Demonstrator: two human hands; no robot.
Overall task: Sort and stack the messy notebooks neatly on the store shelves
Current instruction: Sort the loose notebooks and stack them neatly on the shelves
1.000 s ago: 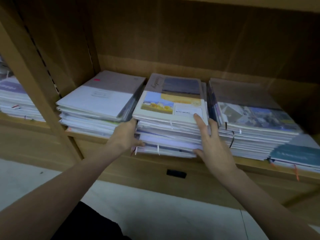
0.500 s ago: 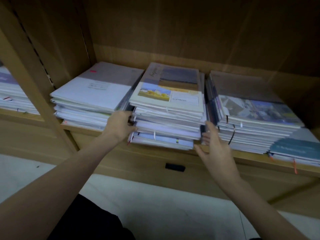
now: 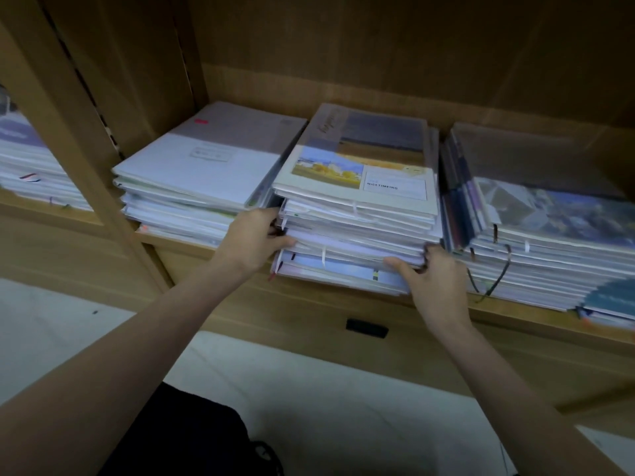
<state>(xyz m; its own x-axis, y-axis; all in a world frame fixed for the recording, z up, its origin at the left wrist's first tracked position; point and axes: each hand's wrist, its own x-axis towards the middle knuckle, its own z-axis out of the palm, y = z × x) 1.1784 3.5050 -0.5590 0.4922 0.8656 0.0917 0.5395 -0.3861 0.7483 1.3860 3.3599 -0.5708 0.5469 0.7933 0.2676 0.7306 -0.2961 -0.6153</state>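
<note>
Three piles of notebooks lie on a wooden shelf (image 3: 213,247). The middle pile (image 3: 360,214) is topped by a cover with a yellow-tree picture and a white label. My left hand (image 3: 252,240) grips the pile's front left corner, thumb pushed in between the books. My right hand (image 3: 427,280) grips the front right corner, thumb under a mid layer and fingertips curled into the side. The lowest books of this pile stick out forward beneath both hands.
A left pile (image 3: 192,187) with a pale grey cover sits close beside the middle one. The right pile (image 3: 549,242) has elastic bands hanging over its front. A wooden upright (image 3: 79,159) separates another stack (image 3: 31,173) at far left. Pale floor lies below.
My right hand came off the top cover, dropped to the pile's right side, and now grips its front right corner. My left hand stayed at the left corner with its thumb pushed in.
</note>
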